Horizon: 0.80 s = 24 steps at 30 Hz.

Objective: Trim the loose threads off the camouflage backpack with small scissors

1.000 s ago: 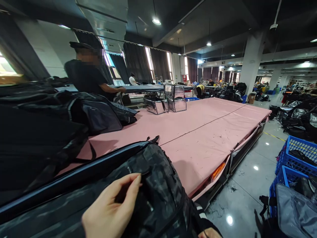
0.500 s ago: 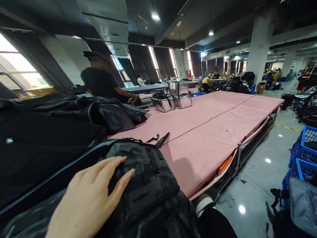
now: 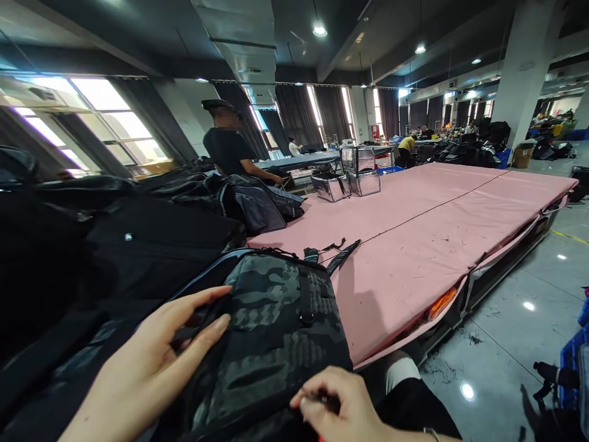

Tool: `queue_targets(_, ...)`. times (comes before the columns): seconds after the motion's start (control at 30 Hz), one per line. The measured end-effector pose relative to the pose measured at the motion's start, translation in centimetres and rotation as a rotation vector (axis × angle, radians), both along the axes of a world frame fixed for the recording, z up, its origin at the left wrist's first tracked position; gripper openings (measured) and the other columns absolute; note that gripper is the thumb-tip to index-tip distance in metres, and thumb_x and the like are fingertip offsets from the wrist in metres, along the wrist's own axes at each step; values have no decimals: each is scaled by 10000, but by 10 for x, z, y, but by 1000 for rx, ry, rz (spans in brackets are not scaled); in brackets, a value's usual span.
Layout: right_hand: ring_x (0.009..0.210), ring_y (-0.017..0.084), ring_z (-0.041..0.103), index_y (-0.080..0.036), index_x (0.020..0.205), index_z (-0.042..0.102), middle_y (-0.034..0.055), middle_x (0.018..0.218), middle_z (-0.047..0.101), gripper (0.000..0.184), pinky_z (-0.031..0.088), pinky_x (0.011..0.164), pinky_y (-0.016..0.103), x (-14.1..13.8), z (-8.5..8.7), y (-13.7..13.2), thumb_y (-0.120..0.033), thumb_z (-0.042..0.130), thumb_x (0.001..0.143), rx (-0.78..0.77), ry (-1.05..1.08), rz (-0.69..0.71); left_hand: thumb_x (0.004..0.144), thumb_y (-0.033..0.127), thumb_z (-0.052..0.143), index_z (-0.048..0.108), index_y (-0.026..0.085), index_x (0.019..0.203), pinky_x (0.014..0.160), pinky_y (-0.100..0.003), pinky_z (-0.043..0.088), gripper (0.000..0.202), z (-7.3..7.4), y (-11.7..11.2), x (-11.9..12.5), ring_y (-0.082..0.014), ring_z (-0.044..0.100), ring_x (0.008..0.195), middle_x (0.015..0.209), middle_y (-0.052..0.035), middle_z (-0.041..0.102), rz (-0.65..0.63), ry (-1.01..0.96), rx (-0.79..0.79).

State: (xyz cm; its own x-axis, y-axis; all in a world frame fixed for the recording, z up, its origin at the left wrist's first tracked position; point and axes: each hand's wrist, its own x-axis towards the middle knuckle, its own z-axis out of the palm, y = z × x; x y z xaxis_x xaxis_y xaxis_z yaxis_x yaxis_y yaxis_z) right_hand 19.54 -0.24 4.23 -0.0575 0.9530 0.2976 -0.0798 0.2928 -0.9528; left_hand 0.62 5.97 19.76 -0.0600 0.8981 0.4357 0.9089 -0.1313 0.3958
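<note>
A dark camouflage backpack point(image 3: 276, 307) lies in front of me at the near end of the pink-covered table. My left hand point(image 3: 170, 344) is at its left edge, thumb and forefinger stretched out and apart, the fingertips against the fabric. The other fingers are partly hidden behind the thumb. Low on the bag's near side, my right hand point(image 3: 338, 402) is closed in a pinch; whatever lies between its fingertips is too small to make out. A bit of red shows just beneath this hand. Two dark straps point(image 3: 343, 258) stick out past the bag's far end.
Black bags point(image 3: 165, 230) are heaped along the left. Silver foil-like boxes point(image 3: 363, 172) stand on the pink table cover point(image 3: 414, 245). Beyond the heap stands a person in a dark shirt point(image 3: 230, 150). Blue crates point(image 3: 573, 362) sit on the floor at right.
My right hand has come into view at the bag's near side, pinched. My left hand has shifted from the bag's top to its left edge. The view has turned left.
</note>
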Motion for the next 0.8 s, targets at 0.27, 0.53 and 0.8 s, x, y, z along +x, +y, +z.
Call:
queue_targets(0.27, 723, 141, 641, -189, 798, 756, 21, 825, 668, 103, 510, 683, 228, -20, 30, 57, -270, 756, 735, 47, 202, -11, 660, 639, 528, 650, 256, 1073, 660, -321, 532, 577, -8, -11, -11, -242, 649, 891, 1095, -57, 691, 24, -138, -26)
queue_targets(0.53, 719, 124, 564, -196, 697, 619, -14, 757, 591, 136, 459, 667, 211, -24, 45, 69, -154, 735, 754, 201, -124, 120, 687, 622, 521, 638, 274, 1086, 850, -367, 532, 542, -11, -22, -14, -238, 644, 922, 1085, -37, 702, 29, -120, 35)
queue_targets(0.8, 617, 101, 478, -195, 732, 541, -34, 685, 474, 249, 449, 630, 210, -15, 53, 65, -411, 598, 842, 62, 268, 329, 659, 651, 529, 639, 274, 1089, 880, -398, 526, 582, -12, -25, -18, -258, 649, 945, 1087, -46, 695, 61, -176, 17)
